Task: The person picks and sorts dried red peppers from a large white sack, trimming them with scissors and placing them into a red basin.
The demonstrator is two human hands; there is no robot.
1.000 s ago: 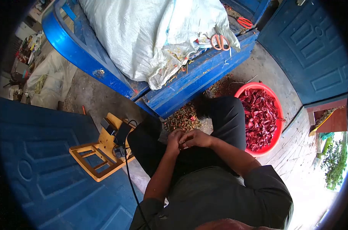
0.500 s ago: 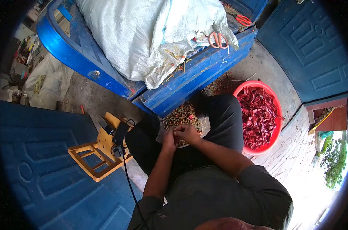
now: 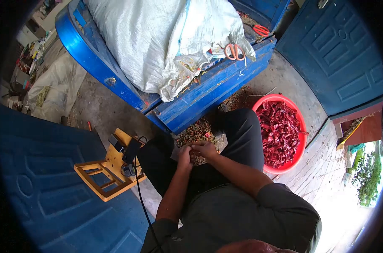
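I see both hands close together in front of the body, a little below the middle of the view. The left hand (image 3: 184,154) has its fingers bent inward, and the right hand (image 3: 205,148) lies just beside it at 2 o'clock, also curled, with the fingertips of both meeting. The backs of the hands face the camera, so the inside of the fingers is hidden. I cannot tell how tightly they are closed, or if something small is between them.

The nearest thing is a heap of scraps (image 3: 194,131), reddish and pale, on the ground between the knees, at 12 o'clock from the hands. The hands and the dark trouser legs cover part of it.

At 3 o'clock from the hands stands a red basin (image 3: 277,97), filled with dried red pieces (image 3: 279,133); the right leg cuts off its near side. At 12 o'clock, further away, is a blue cart (image 3: 216,84) that carries a white sack (image 3: 157,38) and orange scissors (image 3: 233,51).

At 9 o'clock lies a yellow wooden stool (image 3: 105,177) on its side, with a black device (image 3: 130,152) on it. I cannot make out what the device is. The lens edge darkens all corners.
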